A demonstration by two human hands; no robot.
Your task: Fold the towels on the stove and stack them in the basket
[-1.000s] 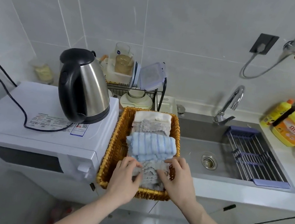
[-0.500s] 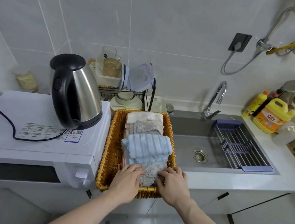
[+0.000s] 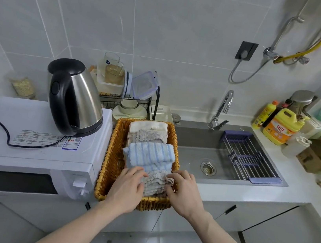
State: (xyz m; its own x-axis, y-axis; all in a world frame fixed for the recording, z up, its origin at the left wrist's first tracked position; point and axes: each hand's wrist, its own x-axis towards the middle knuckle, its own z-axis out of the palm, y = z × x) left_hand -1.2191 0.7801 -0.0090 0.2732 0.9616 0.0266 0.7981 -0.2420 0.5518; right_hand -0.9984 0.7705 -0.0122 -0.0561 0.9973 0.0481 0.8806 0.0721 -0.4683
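Observation:
A wicker basket sits on the counter between the microwave and the sink. Folded towels lie in a row inside it: a cream towel at the back, then a grey towel, a blue striped towel, and another grey towel at the front. My left hand rests on the left side of the front grey towel. My right hand presses its right side, its fingertips at the towel's edge by the basket wall. The stove is out of view.
A steel kettle stands on the white microwave just left of the basket. Behind the basket is a dish rack. To the right are the sink, a faucet, a purple drain rack and a yellow detergent bottle.
Both hands stay on the front grey towel and have slid slightly toward the basket's near edge. The view has shifted a little to the right.

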